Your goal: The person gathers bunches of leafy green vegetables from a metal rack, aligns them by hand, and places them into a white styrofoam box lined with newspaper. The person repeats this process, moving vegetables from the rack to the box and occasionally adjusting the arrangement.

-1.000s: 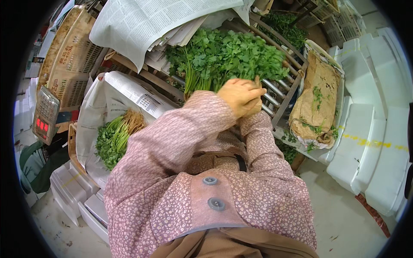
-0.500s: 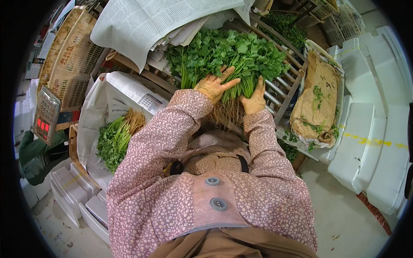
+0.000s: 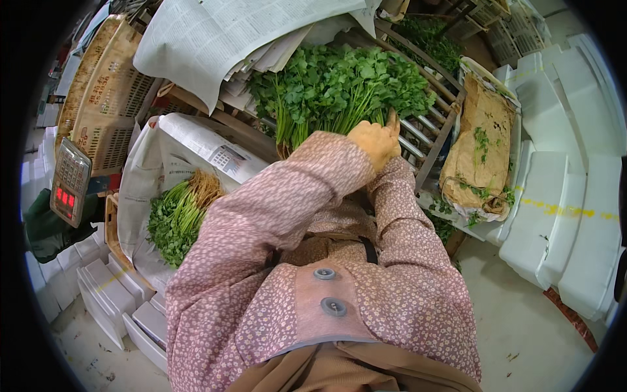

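Observation:
A thick pile of leafy coriander (image 3: pixel 339 81) lies across the metal-barred rack in front of me, stems toward me. My left hand (image 3: pixel 373 142) reaches across to the right end of the stems, its fingers curled in. What it grips, if anything, is hidden. Behind it, mostly covered, is my right hand (image 3: pixel 394 123); only a finger or so shows, upright beside the coriander, and its grip cannot be made out. To the left, a smaller bunch of coriander (image 3: pixel 177 219) with pale brown roots lies in a newspaper-lined container (image 3: pixel 140 228).
Newspaper sheets (image 3: pixel 235 39) cover the far left of the rack (image 3: pixel 423 134). A scale display (image 3: pixel 70 183) with red digits and a plastic crate (image 3: pixel 104 104) stand left. On the right are a brown-paper-covered box (image 3: pixel 480 140) and white foam boxes (image 3: pixel 555 196). More foam boxes (image 3: pixel 114 284) sit lower left.
My left hand has left the middle of the pile and moved right, over my right hand. Its spread fingers have curled in. Roots that hung between my hands are now hidden by my sleeve.

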The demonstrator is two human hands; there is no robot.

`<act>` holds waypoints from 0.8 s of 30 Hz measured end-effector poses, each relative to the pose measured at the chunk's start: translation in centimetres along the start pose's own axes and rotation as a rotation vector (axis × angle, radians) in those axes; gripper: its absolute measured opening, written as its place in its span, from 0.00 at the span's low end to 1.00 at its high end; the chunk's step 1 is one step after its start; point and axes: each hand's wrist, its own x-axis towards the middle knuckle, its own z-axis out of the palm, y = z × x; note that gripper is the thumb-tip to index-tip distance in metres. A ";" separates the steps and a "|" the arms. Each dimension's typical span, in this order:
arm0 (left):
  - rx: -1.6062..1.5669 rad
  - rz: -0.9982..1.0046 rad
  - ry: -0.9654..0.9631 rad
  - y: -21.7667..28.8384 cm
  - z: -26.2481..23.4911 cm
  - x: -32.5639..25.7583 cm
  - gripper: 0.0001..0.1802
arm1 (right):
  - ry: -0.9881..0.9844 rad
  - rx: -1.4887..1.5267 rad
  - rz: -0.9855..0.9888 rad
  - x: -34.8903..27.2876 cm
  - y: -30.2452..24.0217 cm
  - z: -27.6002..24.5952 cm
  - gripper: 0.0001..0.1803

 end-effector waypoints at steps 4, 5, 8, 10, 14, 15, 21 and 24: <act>0.016 -0.055 0.086 -3.9 4.2 3.0 0.28 | -0.089 0.724 0.448 0.9 1.7 -6.3 0.46; 0.096 0.020 0.151 -5.0 5.8 2.8 0.33 | -0.223 0.665 0.506 1.6 2.5 -9.9 0.48; 0.224 -0.042 -0.064 -4.9 5.4 4.2 0.35 | -0.200 0.459 0.357 2.8 7.7 -13.0 0.49; 0.224 -0.021 -0.089 -5.8 6.2 5.0 0.28 | -0.238 0.273 0.261 4.9 11.0 -15.2 0.48; 0.195 -0.002 -0.166 -5.5 5.2 5.4 0.17 | -0.246 0.101 0.292 8.6 19.8 -20.1 0.45; 0.188 -0.026 -0.177 -6.0 5.0 5.1 0.17 | -0.212 0.084 0.306 9.7 22.5 -20.3 0.44; -0.102 -0.037 -0.042 -7.6 8.2 6.5 0.18 | 0.319 0.886 0.434 8.8 30.9 -24.9 0.30; -0.465 0.268 0.276 -5.8 6.6 2.1 0.21 | 0.217 1.367 0.389 5.7 25.6 -26.2 0.25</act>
